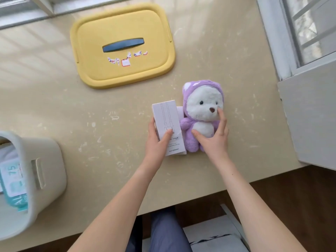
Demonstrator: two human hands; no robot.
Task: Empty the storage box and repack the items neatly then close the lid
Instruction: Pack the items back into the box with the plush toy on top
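Left hand (158, 140): grips cable box (166, 117).
Right hand (214, 137): splayed, touching plush bear (201, 110).
Storage box (47, 170): I see it leftward — left hand nearer.

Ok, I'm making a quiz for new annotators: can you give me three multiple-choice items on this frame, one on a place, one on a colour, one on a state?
1. Where is the yellow lid relative to the plush bear? A beyond it, leftward; B nearer the person; C under it.
2. The bear's suit is: A green; B purple; C red.
3. The left hand: A holds nothing; B presses on the lid; C grips the white carton.
Key: 1 A, the lid lies farther up the table; 2 B, hood and body show purple; 3 C, thumb on top, fingers at its side.
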